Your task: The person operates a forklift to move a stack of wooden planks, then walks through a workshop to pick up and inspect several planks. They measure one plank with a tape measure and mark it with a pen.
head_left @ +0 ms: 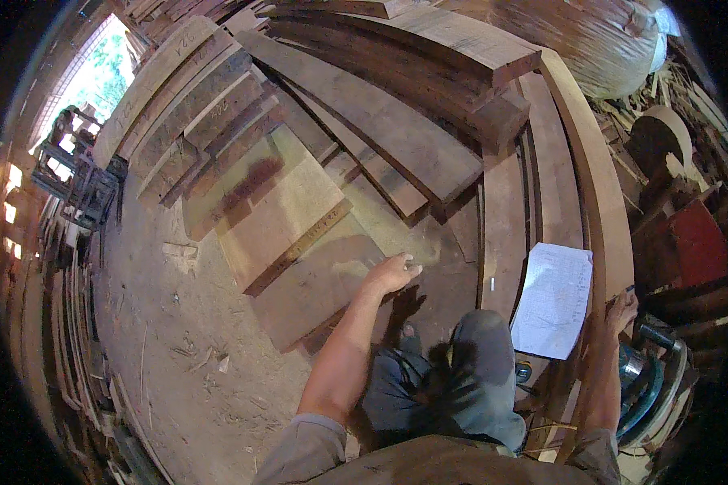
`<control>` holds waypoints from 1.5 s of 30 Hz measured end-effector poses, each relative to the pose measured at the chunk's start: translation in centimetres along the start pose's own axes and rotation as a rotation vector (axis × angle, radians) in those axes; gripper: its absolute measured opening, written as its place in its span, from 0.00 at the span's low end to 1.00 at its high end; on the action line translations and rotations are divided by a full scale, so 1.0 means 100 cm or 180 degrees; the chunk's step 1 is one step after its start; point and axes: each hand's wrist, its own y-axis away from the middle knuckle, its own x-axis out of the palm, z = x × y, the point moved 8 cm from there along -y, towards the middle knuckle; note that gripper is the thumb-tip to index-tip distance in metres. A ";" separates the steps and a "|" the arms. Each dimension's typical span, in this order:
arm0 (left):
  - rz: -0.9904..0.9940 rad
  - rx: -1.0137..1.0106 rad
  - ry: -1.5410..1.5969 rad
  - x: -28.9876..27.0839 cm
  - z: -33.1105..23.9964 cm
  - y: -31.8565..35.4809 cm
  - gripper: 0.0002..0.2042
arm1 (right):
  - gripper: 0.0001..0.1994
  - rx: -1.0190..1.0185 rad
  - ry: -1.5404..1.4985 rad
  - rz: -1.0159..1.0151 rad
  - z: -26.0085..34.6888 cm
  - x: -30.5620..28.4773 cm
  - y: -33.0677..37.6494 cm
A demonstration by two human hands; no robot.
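The left arm comes up from the lower edge, bare from a rolled grey sleeve, and stretches forward nearly straight, the left hand (391,273) palm down with the fingers held together and pointing ahead and to the right. The right arm runs up the right side, also bare below a grey sleeve, with the right hand (621,310) bent at the wrist and its fingers curled loosely; whether they close on anything cannot be made out. Between the arms, both knees in grey trousers are bent and raised.
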 end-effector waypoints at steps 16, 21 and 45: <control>-0.0090 0.0230 -0.0250 0.008 0.007 -0.031 0.31 | 0.16 -0.1343 -0.0897 0.2369 0.143 0.062 0.308; -0.0104 0.0402 -0.0327 -0.011 -0.030 -0.019 0.31 | 0.17 -0.1429 -0.0640 0.2466 0.146 0.075 0.294; -0.1469 0.0805 0.0874 -0.020 -0.018 0.125 0.19 | 0.24 0.0490 -0.0015 0.3376 0.332 0.133 0.250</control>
